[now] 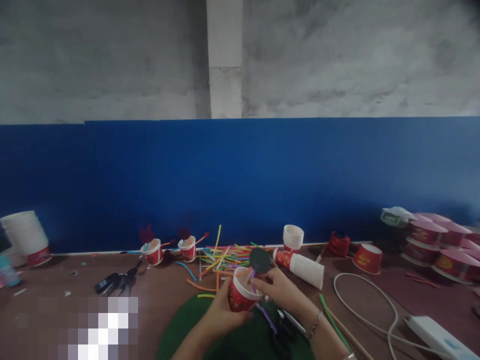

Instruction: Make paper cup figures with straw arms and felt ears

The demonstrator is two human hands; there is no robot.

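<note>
My left hand (221, 315) is wrapped round a red paper cup (240, 298) with a white rim, tilted a little, above a round green mat (183, 325). At the cup's mouth, my right hand (279, 288) pinches a purple straw (254, 283). A dark round disc (259, 260) stands at the straw's upper end. The cup's inside is mostly hidden by the fingers. Below my right hand, another purple straw (268, 319) lies on the mat beside black-handled scissors (283, 332) and a white pen-like stick (295, 321).
Behind the cup spreads a pile of coloured straws (232, 257). Two decorated cups (153, 252) stand to its left. A stack of paper cups (305, 269) lies on its side at right. A white cable (360, 276) loops towards a power strip (442, 335). A black tool (118, 281) lies left.
</note>
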